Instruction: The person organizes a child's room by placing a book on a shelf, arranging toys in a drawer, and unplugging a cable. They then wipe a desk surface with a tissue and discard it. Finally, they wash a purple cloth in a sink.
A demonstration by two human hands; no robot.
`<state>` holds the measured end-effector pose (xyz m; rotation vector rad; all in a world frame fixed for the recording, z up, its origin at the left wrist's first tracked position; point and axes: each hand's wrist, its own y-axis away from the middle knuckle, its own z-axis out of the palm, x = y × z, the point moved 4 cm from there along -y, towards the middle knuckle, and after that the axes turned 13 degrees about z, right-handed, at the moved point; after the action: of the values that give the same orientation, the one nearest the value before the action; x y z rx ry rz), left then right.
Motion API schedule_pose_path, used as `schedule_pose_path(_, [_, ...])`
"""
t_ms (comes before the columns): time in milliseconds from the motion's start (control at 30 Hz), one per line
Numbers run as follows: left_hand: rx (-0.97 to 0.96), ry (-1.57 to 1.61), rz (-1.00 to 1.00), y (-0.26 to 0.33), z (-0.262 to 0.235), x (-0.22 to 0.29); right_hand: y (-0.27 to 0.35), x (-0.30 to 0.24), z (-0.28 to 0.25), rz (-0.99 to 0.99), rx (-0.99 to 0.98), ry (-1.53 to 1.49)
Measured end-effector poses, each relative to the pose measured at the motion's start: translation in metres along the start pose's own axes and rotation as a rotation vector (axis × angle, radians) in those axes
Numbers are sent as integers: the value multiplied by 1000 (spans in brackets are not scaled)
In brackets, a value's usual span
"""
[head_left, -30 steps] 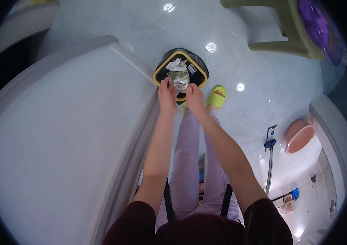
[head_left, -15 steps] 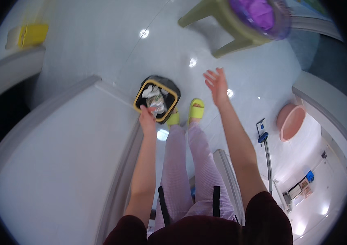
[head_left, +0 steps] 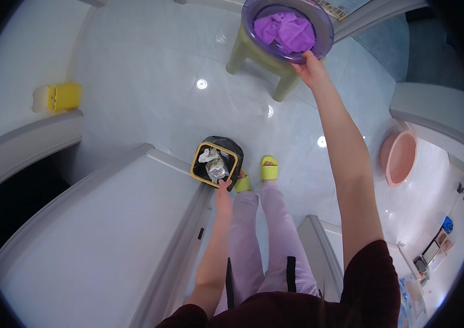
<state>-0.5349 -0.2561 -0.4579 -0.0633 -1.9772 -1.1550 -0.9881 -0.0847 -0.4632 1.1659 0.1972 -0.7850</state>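
Thumb over the edge, my right hand (head_left: 310, 68) grips the near rim of a translucent purple basin (head_left: 249, 27). A bunched purple cloth (head_left: 292, 34) lies in that basin, which rests on an olive-green stool (head_left: 267, 66). Lower down, my left hand (head_left: 224, 188) is closed at the near rim of a square trash bin (head_left: 194, 157) with a yellow rim and a black liner. White crumpled tissue (head_left: 208, 155) and a shiny wrapper (head_left: 217, 169) show inside the bin. Part of the bin covers the area beside my left foot.
Glossy pale tiles form the floor (head_left: 150, 71). A pink tub (head_left: 398, 158) stands at the right. White door panels (head_left: 106, 229) fill the lower left. A yellow box-like object (head_left: 65, 97) is at the far left. My feet wear yellow-green slippers (head_left: 269, 170).
My right hand has gone from open in the air to gripping the basin's rim. The view has shifted, bringing the whole stool and basin nearer the middle. My left hand stays at the bin.
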Motion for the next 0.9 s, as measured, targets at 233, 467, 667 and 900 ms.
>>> schedule_pose_path(233, [-147,-128,220,68,4,52,91,32,-41,-12,33,-53])
schedule_pose_path(467, [-283,-76,395,76,-1,136,296,29,-101,147,72,-62])
schedule_pose_path(667, [-372,-497,928,144,91,246,431,-11,-196,142,188,91])
schedule_pose_path(900, [-756,-570,1323,278,309,311,506,-104,-265,161,222,-71])
